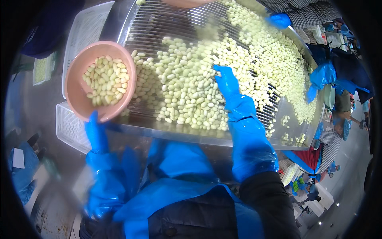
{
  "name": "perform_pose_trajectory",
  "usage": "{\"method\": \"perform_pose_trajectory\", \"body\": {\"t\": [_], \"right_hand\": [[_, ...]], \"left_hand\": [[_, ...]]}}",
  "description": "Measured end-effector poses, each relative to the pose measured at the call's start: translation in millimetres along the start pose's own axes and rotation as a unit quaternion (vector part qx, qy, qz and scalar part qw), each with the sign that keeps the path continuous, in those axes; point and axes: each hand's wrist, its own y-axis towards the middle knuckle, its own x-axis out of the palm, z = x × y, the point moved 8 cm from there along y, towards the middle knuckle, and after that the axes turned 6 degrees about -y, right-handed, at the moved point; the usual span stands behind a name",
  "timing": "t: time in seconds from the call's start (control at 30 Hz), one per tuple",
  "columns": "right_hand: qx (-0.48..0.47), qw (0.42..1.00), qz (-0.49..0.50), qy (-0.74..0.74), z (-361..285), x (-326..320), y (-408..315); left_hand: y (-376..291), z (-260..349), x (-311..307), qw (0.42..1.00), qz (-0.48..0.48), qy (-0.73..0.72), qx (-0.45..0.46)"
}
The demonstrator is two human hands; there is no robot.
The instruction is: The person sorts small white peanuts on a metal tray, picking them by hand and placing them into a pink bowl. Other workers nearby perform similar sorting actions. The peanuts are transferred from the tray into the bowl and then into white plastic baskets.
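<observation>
Pale green oval pods or beans, possibly silkworm cocoons (191, 89), lie heaped over a slatted metal sorting table (149, 33). My right hand (228, 82), in a blue glove, rests at the heap with its fingers curled among the pieces; whether it holds any cannot be told. At the left, a pink plastic bowl (71, 80) contains a portion of larger, yellowish pieces (106, 79). My left hand (97, 131), also gloved in blue, grips the bowl's lower rim, its fingers partly hidden beneath. The bowl is tilted a little.
White perforated crates (70, 128) stand under and left of the bowl. Another pink bowl (188, 2) shows at the top edge. Across the table are a co-worker's blue-gloved hand (280, 21) and, at right, another's gloved arm (322, 76). A raised metal edge (179, 134) runs before me.
</observation>
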Motion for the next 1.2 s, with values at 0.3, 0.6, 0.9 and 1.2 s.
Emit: {"method": "perform_pose_trajectory", "body": {"t": [0.3, 0.6, 0.9, 1.2], "right_hand": [[-0.168, 0.958, -0.043, -0.227, -144.8, 23.6, -13.6], [-0.184, 0.927, -0.082, -0.317, -106.9, 22.7, -23.7], [-0.010, 0.961, -0.153, -0.229, -72.9, 80.5, 105.4], [-0.329, 0.939, 0.042, -0.088, -240.1, 140.7, 78.7]], "left_hand": [[2.2, 1.9, 2.9, 0.995, 0.027, -0.093, -0.019], [48.5, 6.7, -48.1, 0.993, 0.049, -0.063, 0.088], [43.9, 7.4, -43.2, 0.996, 0.045, -0.057, 0.042], [20.6, 11.3, -20.5, 0.986, 0.099, -0.135, 0.025]]}}
